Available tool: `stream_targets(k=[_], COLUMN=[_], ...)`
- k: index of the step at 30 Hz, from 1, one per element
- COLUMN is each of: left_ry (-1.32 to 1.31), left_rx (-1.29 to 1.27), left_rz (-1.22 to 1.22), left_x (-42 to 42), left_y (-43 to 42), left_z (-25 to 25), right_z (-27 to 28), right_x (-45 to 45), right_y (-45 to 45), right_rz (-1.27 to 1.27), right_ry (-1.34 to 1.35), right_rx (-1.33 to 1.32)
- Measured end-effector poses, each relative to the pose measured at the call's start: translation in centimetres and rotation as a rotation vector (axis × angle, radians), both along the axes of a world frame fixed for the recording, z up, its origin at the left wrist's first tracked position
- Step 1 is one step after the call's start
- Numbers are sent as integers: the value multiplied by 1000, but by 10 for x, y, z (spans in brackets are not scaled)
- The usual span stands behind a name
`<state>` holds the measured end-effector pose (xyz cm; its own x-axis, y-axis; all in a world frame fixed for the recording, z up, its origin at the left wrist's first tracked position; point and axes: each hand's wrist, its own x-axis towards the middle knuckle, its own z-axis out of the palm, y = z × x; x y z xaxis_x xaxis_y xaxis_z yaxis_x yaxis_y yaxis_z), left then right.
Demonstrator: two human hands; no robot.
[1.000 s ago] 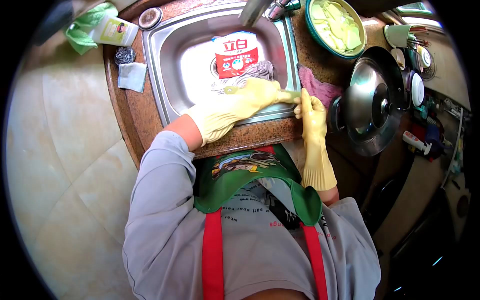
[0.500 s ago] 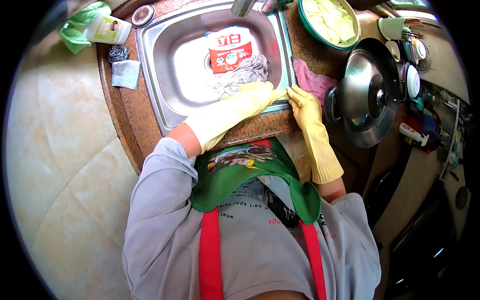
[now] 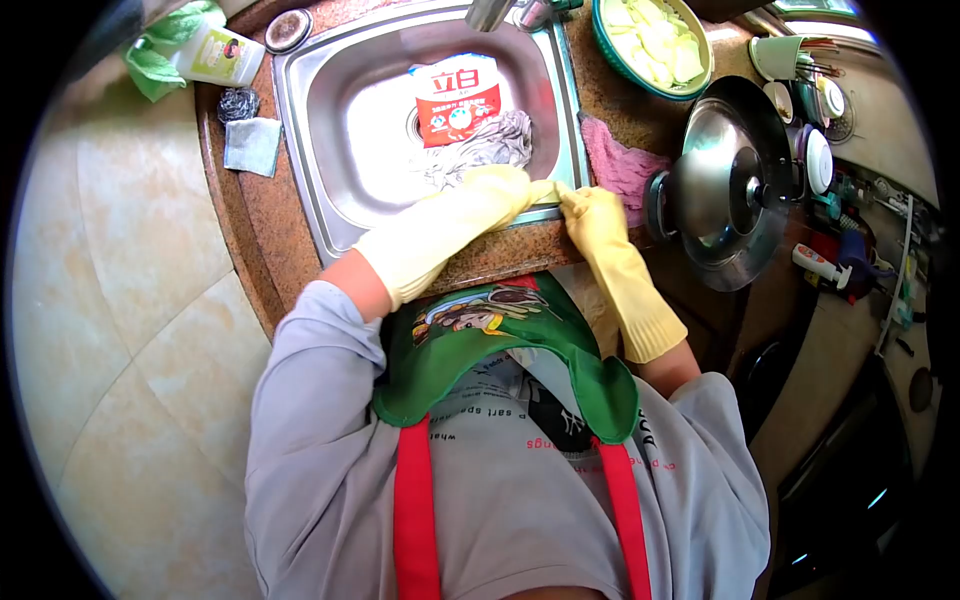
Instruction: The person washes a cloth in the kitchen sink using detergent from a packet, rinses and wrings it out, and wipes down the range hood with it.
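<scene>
My left hand, in a yellow rubber glove, is over the near edge of the steel sink. A narrow part of that glove stretches rightward, and my right hand, gloved alike, is closed on its end. Most of the left fingers are hidden under the hand, so their pose is unclear. Just beyond the left hand, a wet, crumpled grey-white cloth lies in the sink. Against it rests a red and white packet with Chinese lettering.
Right of the sink are a pink cloth, a bowl of pale sliced vegetable and a wok with a glass lid. On the left lie a steel scrubber, a light blue cloth and a white bottle. The faucet overhangs the far rim.
Both hands have shifted slightly left in view, along with the scene. The right fingers have curled in more tightly around the end of the left glove. The cloth and packet stay put.
</scene>
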<state>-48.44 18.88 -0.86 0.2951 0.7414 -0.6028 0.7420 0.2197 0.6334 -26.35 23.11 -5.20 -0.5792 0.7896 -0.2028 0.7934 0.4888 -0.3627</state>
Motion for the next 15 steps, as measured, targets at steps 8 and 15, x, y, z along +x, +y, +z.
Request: stream_targets(k=[8, 15], left_ry=[-50, -36], left_rx=[-231, 176], left_rz=[336, 166], left_x=[-32, 33], left_y=[9, -9], left_z=[24, -32], right_z=[60, 29], right_x=[-30, -23], right_y=[26, 15], right_rz=[-508, -597], right_ry=[478, 687], right_rx=[-553, -426])
